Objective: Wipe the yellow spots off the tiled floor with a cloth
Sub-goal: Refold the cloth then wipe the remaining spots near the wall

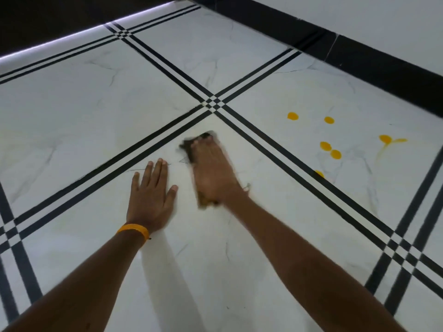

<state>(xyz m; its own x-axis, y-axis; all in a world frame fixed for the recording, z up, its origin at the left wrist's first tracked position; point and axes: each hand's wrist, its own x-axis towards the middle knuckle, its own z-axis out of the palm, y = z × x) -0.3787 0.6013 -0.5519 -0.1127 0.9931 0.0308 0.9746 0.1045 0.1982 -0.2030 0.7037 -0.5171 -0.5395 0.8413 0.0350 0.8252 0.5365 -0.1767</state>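
My right hand (213, 171) presses flat on a dark cloth (189, 146) on the white marble tile; hand and cloth are blurred by motion. The cloth shows past the fingertips and under the heel of the palm. My left hand (151, 197) lies flat on the same tile just to the left, fingers spread, holding nothing, with an orange band on its wrist. Several yellow spots (325, 146) sit on the neighbouring tile to the right, beyond a black double stripe. One spot (386, 139) there has a smeared yellow tail, and another spot (319, 174) touches the stripe.
The tiled floor (96, 104) is white with crossing black double stripes (213, 104). A black skirting (359, 53) under a white wall runs along the far right. A lit strip (60, 41) edges a dark area at the far left.
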